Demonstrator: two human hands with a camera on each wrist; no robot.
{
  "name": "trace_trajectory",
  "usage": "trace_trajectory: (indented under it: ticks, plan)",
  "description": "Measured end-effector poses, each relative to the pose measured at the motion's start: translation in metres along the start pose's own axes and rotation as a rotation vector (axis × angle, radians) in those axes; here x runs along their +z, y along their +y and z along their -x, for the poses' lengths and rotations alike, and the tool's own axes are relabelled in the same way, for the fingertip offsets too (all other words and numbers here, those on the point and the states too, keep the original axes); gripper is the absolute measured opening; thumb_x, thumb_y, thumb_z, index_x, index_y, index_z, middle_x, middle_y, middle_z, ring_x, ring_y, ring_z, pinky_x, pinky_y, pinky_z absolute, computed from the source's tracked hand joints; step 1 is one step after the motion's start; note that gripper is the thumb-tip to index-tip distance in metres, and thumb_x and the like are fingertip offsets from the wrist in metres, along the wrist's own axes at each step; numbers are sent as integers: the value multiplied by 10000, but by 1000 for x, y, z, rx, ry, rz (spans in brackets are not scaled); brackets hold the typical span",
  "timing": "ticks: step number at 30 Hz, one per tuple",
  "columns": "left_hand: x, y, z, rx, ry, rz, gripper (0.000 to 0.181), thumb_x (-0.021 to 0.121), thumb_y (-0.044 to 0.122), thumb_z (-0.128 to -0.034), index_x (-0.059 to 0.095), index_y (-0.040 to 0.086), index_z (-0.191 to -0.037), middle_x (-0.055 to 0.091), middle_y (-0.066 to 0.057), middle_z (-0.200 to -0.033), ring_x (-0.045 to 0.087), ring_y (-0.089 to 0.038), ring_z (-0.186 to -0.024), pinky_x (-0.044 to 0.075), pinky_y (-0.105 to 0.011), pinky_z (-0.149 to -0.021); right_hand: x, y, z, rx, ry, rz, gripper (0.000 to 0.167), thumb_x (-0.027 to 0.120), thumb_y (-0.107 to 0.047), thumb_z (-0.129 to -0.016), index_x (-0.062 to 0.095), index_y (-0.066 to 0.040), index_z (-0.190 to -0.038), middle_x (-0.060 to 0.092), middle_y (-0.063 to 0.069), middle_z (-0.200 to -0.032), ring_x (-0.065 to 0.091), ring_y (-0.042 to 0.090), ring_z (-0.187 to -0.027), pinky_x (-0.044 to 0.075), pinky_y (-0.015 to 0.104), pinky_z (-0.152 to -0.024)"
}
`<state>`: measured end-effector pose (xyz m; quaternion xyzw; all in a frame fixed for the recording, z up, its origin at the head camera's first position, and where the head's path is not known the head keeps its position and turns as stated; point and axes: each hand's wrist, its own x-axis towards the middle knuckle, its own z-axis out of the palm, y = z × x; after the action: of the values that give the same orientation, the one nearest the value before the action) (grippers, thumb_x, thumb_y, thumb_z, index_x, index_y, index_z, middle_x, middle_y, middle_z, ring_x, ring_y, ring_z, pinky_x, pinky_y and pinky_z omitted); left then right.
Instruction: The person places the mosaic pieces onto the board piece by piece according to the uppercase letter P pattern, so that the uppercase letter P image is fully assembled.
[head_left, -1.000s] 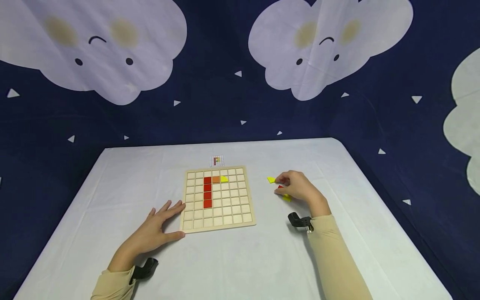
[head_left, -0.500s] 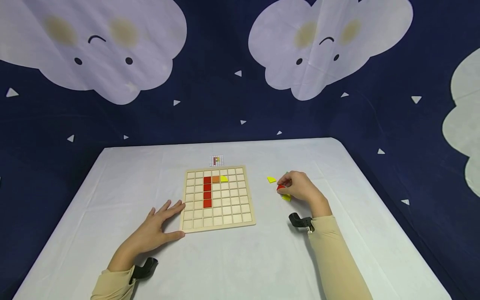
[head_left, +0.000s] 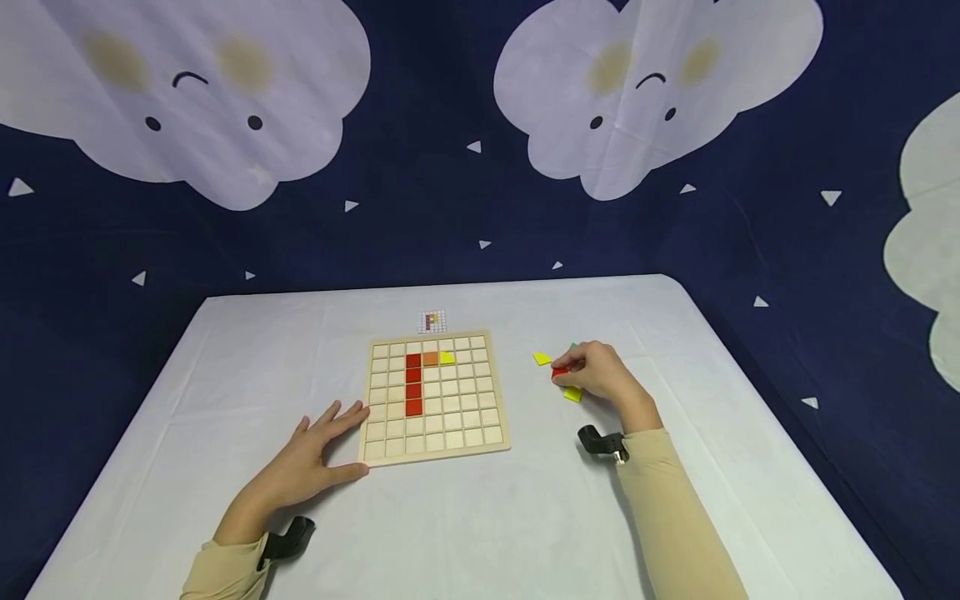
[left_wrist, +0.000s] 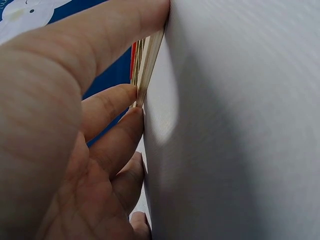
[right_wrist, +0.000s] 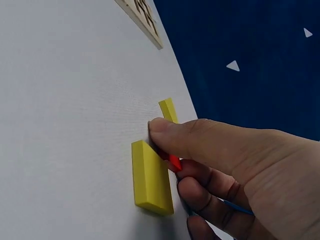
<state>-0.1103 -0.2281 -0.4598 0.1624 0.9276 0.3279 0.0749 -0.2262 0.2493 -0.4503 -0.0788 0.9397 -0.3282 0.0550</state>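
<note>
My right hand [head_left: 600,375] pinches a small red block [head_left: 559,374] between thumb and fingers, right of the wooden grid board [head_left: 453,423]. In the right wrist view only part of the red block [right_wrist: 175,162] shows beside the thumb. A yellow block [right_wrist: 151,180] lies close by that thumb. Another yellow piece [head_left: 541,359] lies left of the fingers, and a bit of green [head_left: 573,345] shows behind them. With fingers spread, my left hand [head_left: 303,467] touches the board's left edge. The board carries a column of red squares [head_left: 414,391], an orange square [head_left: 431,358] and a yellow piece [head_left: 447,357].
A small printed card [head_left: 432,322] with a coloured grid pattern lies behind the board. White cloth covers the table [head_left: 450,533]. A dark blue backdrop [head_left: 420,233] with clouds rises behind the table's far edge.
The right fingers have closed on the red block and shifted it slightly; more of the block and some green behind the hand now show. The left hand and board stay in place.
</note>
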Motion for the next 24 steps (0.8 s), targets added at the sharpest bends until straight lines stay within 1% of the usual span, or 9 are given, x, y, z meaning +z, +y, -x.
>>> trace_trajectory:
  ticks: [5, 12, 17, 24]
  plan:
    - [1, -2, 0, -8, -7, 4, 861, 906, 407, -845, 551, 128, -1578, 452, -170, -1687, 232, -555, -1611, 70, -846, -1232, -1, 1, 0, 4, -5, -14, 206, 902, -187, -868, 865, -116, -1058, 773, 65, -980, 603, 153, -834, 489, 287, -771]
    - [2, -5, -2, -6, -1, -6, 863, 908, 405, -842, 551, 132, -1578, 457, -172, -1685, 232, -551, -1613, 73, -852, -1226, 1, 2, 0, 17, -3, -20, 231, 892, -200, -878, 866, -142, -1100, 757, 41, -963, 588, 149, -828, 476, 277, -754]
    - [2, -3, -2, -12, -6, -11, 863, 907, 413, -843, 552, 136, -1579, 455, -168, -1685, 237, -550, -1612, 73, -850, -1229, 3, 3, 1, 17, -1, -21, 239, 887, -231, -896, 863, -156, -1122, 752, 36, -973, 575, 164, -851, 471, 288, -763]
    - [2, -1, -2, -7, -3, -11, 855, 905, 411, -847, 554, 132, -1576, 459, -177, -1680, 241, -562, -1604, 80, -852, -1223, 4, 5, 3, 2, 2, -36, 244, 866, -227, -918, 856, -150, -1149, 742, 50, -992, 590, 175, -858, 488, 298, -760]
